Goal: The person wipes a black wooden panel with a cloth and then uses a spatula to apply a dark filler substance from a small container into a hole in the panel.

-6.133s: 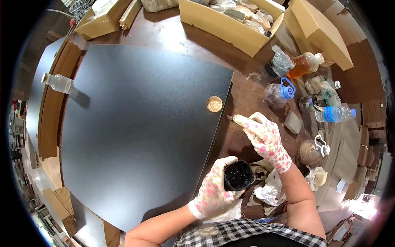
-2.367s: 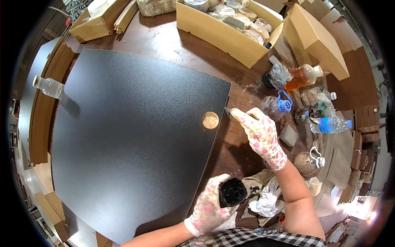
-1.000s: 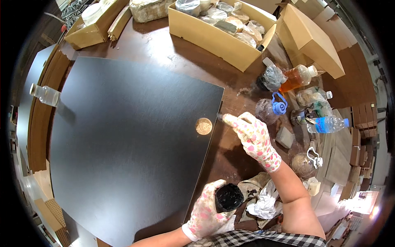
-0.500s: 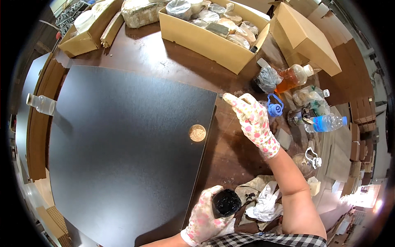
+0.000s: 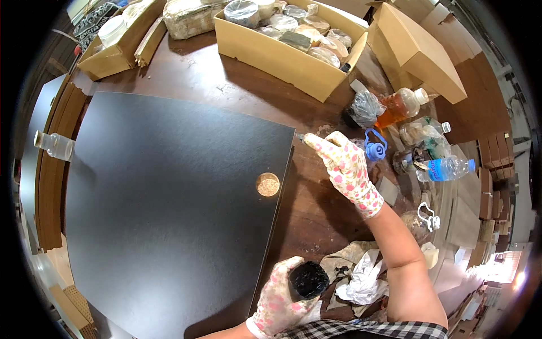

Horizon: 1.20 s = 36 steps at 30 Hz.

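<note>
A large black panel point(image 5: 175, 192) lies on the brown table, with a round hole point(image 5: 267, 185) near its right edge showing a speckled tan surface. My left hand point(image 5: 282, 302), in a floral glove, is wrapped round a small dark cup point(image 5: 309, 281) of glossy black paste, close to the panel's lower right side. Gloved alike, my right hand point(image 5: 344, 166) is closed just off the panel's far right corner. A small grey tip point(image 5: 299, 136) pokes out past its fingers toward that corner; the rest of whatever it holds is hidden by the glove.
A cardboard box point(image 5: 271, 56) of wrapped lumps and tubs stands at the back. Bottles, including one of amber liquid point(image 5: 398, 110) and one with a blue label point(image 5: 446, 169), line the right. Rags point(image 5: 364, 282) lie beside the cup. Another clear bottle point(image 5: 55, 146) is at far left.
The whole view has shifted slightly. My right hand's fingertips sit a little lower, and the grey tip now shows more clearly by the panel's corner. My left hand keeps its hold on the cup.
</note>
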Available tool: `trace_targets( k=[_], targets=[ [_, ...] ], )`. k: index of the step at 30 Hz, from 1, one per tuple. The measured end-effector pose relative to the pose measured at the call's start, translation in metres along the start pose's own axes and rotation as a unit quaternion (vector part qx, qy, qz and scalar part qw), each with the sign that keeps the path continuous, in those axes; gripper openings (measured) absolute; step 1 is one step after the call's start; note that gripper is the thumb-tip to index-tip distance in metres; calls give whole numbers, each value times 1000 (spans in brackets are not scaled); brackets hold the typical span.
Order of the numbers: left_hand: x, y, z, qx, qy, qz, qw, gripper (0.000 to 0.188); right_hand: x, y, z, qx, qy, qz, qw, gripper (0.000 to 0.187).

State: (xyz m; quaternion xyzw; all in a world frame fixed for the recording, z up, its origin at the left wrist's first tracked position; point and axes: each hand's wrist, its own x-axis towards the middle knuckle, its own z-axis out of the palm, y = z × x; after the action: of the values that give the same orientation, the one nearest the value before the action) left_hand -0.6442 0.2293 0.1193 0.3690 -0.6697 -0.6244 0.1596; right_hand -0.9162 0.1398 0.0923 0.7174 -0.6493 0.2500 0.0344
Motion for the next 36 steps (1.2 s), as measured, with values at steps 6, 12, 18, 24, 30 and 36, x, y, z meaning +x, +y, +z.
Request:
trace_targets(
  k=[6, 12, 18, 24, 30, 36],
  targets=[
    [5, 7, 0, -14, 14, 17, 1000, 71, 6, -3, -2, 20, 34, 3, 999, 47],
    [-1, -10, 6, -60, -10, -28, 998, 72, 5, -2, -2, -14, 22, -14, 1000, 44],
    [-1, -13, 6, -32, -10, -7, 999, 73, 3, -4, -4, 11, 22, 7, 1000, 44],
    [3, 3, 1, 20, 9, 11, 1000, 73, -4, 1, 5, -36, 7, 12, 999, 46],
    [2, -2, 2, -20, -2, -23, 1000, 72, 2, -2, 9, 9, 22, 14, 1000, 44],
    [3, 5, 4, -49, 11, -23, 998, 72, -4, -1, 7, 10, 57, -1, 998, 41]
  ],
)
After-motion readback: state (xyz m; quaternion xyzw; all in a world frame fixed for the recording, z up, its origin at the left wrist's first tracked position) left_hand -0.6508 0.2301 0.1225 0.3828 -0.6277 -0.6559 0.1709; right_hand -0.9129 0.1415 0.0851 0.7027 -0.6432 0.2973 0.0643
